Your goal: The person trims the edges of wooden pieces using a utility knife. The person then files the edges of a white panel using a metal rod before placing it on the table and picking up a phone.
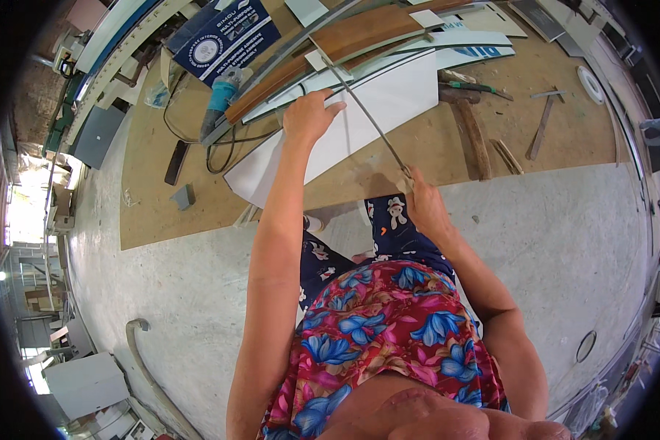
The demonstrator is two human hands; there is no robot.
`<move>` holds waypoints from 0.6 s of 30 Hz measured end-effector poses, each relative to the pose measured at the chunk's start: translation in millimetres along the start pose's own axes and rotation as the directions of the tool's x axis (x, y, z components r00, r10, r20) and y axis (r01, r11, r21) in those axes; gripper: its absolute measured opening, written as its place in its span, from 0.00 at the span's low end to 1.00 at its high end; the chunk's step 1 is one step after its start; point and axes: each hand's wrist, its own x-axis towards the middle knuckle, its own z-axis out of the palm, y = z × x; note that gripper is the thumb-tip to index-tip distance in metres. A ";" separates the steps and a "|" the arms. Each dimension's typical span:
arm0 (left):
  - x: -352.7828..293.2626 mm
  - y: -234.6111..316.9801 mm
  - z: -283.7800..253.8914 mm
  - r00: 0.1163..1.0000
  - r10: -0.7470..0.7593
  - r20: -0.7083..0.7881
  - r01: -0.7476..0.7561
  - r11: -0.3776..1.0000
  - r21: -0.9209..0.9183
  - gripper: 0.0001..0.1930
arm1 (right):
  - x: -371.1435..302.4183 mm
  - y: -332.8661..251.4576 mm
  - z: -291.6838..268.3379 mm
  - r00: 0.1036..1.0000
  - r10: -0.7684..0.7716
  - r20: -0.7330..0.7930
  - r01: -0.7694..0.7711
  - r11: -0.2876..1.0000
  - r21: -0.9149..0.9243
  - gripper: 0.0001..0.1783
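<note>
My right hand (pixel 427 205) is closed around the near end of a long, thin metal tool (pixel 374 123), narrow like a file or a saw blade; its exact kind is not clear. The tool slants up and left across a white panel (pixel 330 150), its far end over a stack of wooden strips (pixel 367 33). At the panel's upper edge, my left hand (pixel 309 117) curls its fingers over the rim, thumb pointing right. Small white pieces (pixel 319 60) lie at the stack beside the tool.
A brown board lies under everything. Left are a teal power tool (pixel 221 95) with a cord, a blue printed box (pixel 224 44), a black bar (pixel 176 163) and a grey block (pixel 183 196). Right lie a wooden-handled hammer (pixel 473 139), green-handled pliers (pixel 477 87), another hammer (pixel 541 126) and a white roll (pixel 590 84).
</note>
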 end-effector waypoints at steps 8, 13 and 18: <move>39.4 -36.1 18.7 0.996 0.085 -0.004 -0.085 0.996 0.031 0.27 | 14.5 18.8 1.3 0.979 0.163 -0.121 -0.150 0.982 0.115 0.23; 54.3 -57.4 47.3 0.996 0.060 0.073 -0.064 0.997 0.052 0.32 | 33.4 13.1 0.3 0.972 0.184 -0.147 -0.156 0.971 0.182 0.23; 59.1 -65.1 73.5 0.996 -0.016 0.087 0.016 1.000 -0.008 0.34 | 39.3 30.8 13.5 0.970 0.078 -0.230 -0.058 0.994 0.090 0.23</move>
